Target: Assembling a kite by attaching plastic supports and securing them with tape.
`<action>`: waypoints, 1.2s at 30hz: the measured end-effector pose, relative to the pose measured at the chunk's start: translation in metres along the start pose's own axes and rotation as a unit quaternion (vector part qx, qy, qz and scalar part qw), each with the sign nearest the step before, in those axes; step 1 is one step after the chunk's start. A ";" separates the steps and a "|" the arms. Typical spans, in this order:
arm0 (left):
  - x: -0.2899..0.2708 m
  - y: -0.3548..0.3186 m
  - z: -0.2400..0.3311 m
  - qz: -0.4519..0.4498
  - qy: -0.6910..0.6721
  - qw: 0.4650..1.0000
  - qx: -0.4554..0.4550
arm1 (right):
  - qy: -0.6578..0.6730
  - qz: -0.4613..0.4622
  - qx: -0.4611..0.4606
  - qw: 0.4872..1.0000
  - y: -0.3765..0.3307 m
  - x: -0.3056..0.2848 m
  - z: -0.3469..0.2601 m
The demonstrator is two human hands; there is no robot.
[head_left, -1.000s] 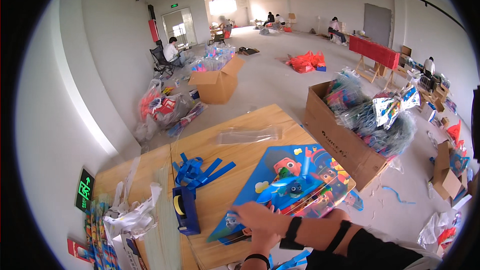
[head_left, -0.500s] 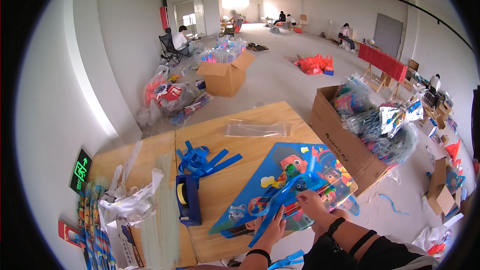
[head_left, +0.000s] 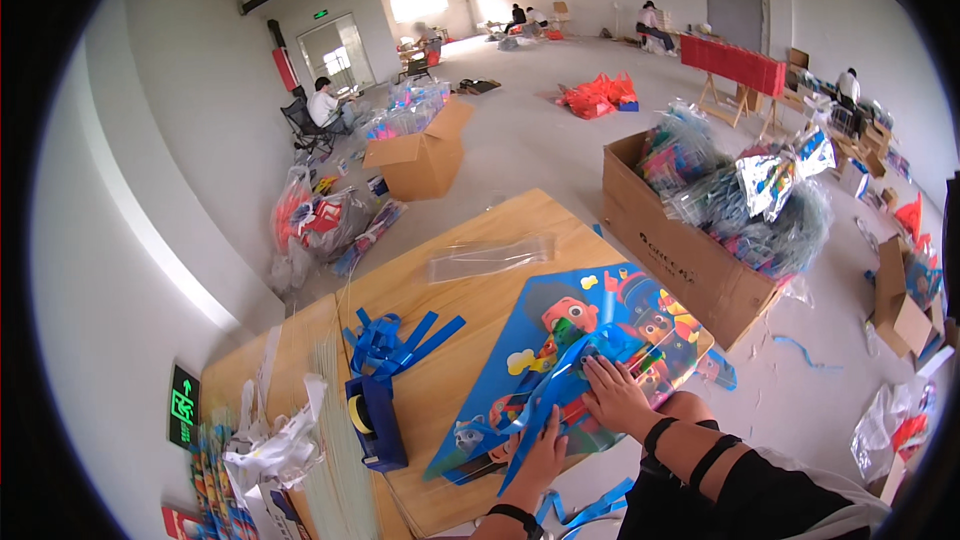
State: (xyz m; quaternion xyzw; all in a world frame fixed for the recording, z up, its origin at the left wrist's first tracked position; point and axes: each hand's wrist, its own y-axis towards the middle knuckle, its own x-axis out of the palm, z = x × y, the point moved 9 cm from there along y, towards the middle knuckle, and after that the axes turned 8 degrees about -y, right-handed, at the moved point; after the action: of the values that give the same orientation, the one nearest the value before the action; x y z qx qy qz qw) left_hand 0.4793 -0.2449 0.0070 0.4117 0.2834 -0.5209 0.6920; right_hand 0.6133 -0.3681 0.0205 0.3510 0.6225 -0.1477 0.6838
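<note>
Press the blue ribbon (head_left: 556,385) evenly along the printed sheet (head_left: 563,316) at the worktop's (head_left: 440,440) near right, right hand (head_left: 617,398) flat and unclenched, left hand (head_left: 543,453) half-curled, its hold unclear.

Clock directions from the view's centre. Five o'clock: cartoon-printed sheet (head_left: 520,325), smooth, glossy film-like surface; blue streamers (head_left: 535,418) across it, shiny plastic look. Six to seven: tabletop (head_left: 480,305), wood, visible grain, smooth, low sheen. Seven: tape dispenser (head_left: 377,440), hard blue plastic, slick. Three: large carton (head_left: 680,255), matt brown cardboard. Between two and three: silver wrapper (head_left: 770,188), mirror-bright, creased. One: red bags (head_left: 600,97), thin crinkled plastic.
</note>
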 end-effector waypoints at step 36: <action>-0.057 0.049 -0.106 -0.028 -0.018 0.977 -0.211 | 0.044 -0.024 0.050 0.997 -0.004 -0.001 0.010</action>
State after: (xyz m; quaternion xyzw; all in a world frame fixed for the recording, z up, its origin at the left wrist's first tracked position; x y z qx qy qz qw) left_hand 0.5131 -0.1198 0.0142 0.2392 0.3859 -0.4756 0.7534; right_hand 0.6176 -0.3781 0.0204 0.3759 0.6522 -0.1800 0.6332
